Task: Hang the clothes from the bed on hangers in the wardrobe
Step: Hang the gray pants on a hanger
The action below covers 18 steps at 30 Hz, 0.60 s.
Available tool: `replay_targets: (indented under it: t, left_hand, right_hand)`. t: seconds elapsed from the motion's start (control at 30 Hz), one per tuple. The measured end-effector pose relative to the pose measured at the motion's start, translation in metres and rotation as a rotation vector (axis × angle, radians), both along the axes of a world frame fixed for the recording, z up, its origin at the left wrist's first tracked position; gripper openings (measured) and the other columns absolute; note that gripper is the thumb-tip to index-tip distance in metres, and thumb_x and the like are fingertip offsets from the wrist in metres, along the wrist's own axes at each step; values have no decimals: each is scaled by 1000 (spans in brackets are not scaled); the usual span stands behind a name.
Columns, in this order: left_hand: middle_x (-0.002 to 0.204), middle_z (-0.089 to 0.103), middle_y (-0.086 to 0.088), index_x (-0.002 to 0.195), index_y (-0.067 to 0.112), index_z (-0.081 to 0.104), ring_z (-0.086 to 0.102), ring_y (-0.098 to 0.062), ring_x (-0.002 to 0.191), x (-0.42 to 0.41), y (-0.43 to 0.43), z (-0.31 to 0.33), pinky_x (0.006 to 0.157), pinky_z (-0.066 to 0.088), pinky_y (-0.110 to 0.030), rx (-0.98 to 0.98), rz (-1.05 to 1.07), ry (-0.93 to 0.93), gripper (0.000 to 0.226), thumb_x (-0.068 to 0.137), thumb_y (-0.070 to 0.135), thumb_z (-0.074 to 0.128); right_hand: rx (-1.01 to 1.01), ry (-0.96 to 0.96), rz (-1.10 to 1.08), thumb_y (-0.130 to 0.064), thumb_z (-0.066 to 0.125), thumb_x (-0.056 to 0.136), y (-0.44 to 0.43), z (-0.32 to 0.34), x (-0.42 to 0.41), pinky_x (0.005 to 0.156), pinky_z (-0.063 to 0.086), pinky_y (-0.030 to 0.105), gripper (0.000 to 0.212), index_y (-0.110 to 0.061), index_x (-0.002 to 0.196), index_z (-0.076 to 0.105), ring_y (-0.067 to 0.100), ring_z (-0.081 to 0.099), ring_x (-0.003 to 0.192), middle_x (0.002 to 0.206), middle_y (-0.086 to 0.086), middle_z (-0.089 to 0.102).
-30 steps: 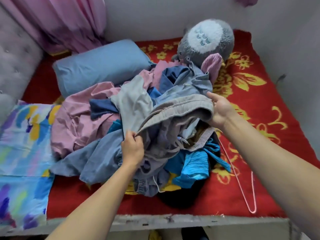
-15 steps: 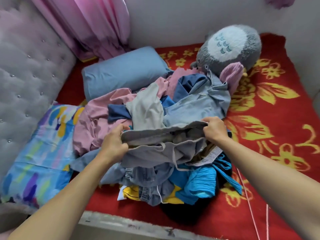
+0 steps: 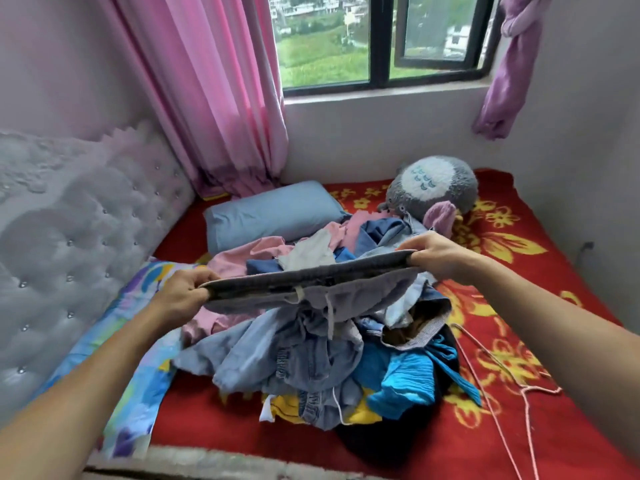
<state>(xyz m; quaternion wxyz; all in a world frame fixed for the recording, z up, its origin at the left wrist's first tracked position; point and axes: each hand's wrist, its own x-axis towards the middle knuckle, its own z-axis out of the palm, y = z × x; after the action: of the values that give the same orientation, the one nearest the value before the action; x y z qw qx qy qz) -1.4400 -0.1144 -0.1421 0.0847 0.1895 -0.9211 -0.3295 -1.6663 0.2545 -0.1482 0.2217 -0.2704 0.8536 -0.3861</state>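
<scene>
A heap of clothes [image 3: 311, 362] in pink, blue, denim and yellow lies mid-bed on the red flowered blanket [image 3: 519, 427]. I hold a grey pair of drawstring trousers [image 3: 311, 282] by the waistband, stretched flat above the heap. My left hand [image 3: 180, 296] grips the waistband's left end and my right hand [image 3: 436, 254] grips its right end. The trouser legs hang down into the pile. A pink wire hanger [image 3: 519, 393] lies on the blanket to the right of the heap. No wardrobe is in view.
A blue pillow [image 3: 273, 211] and a grey plush toy [image 3: 433, 185] sit behind the heap. A tufted headboard [image 3: 69, 237] lines the left side, with a multicoloured sheet [image 3: 138, 375] beside it. Pink curtain [image 3: 214, 98] and window [image 3: 377, 39] stand beyond.
Both hands have lifted the grey trousers and pulled the waistband out straight and taut. The camera has tilted up, bringing the window and curtain into view.
</scene>
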Motion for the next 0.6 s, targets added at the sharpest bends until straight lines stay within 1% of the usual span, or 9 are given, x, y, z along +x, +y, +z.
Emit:
replay_targets:
  t: [0.1,0.17,0.27,0.33,0.4,0.43,0.5,0.57,0.6]
  left_hand:
    - [57,49,-1,67,-4,58,44,-7,54,50,15,39,52,34,-26,6,-15,135,28,59,17,41]
    - [54,44,-1,64,-1,52,38,-4,43,83,32,71,44,30,-22,52,-2,277,22,63,17,40]
    - [59,46,-6,67,1,52,37,-7,52,129,44,120,51,32,-20,-24,19,490,24,71,21,41]
    - [58,46,-6,69,2,54,37,-13,55,155,47,152,55,34,-19,-175,52,578,33,73,32,42]
    - [57,49,-6,73,9,57,48,-24,60,179,52,181,61,41,-31,-375,66,630,38,76,45,44]
    - [60,54,-8,76,12,60,53,-31,64,190,55,194,63,42,-34,-488,80,645,38,78,47,45]
    - [69,62,-13,82,12,62,60,-37,70,205,58,215,64,43,-38,-704,104,669,41,80,49,44]
    - [77,64,-15,87,13,62,62,-39,71,215,58,232,62,43,-38,-862,120,676,50,82,54,35]
    - [79,64,-15,90,14,62,62,-39,69,219,57,240,61,43,-38,-915,121,679,54,83,57,30]
  right_hand:
    - [-183,101,-81,-3,47,79,6,39,66,53,35,22,23,-12,61,58,7,45,58,60,-1,49]
    - [-297,165,-154,-1,45,84,5,65,104,48,33,22,27,-13,62,56,6,43,53,62,2,48]
    - [-409,270,-211,-16,44,74,4,114,153,49,30,27,17,-10,64,57,9,42,55,63,2,48]
    - [-417,388,-187,-16,45,75,9,152,181,48,31,24,19,-9,62,57,10,42,56,60,-3,49]
    - [-353,535,-158,-11,47,84,14,189,203,49,33,22,23,-4,65,58,14,45,59,60,-2,50]
    - [-306,629,-155,-14,45,85,15,205,213,53,36,24,24,-3,67,57,16,47,62,61,0,52]
    - [-222,845,-155,-23,41,83,16,233,231,62,42,33,22,-10,69,53,22,53,68,67,1,57]
    - [-178,1036,-155,-24,39,83,17,254,250,68,45,40,17,-20,78,54,27,55,75,77,-1,57]
    - [-159,1118,-163,-23,39,86,17,262,256,69,46,42,18,-18,86,57,28,56,77,82,1,56]
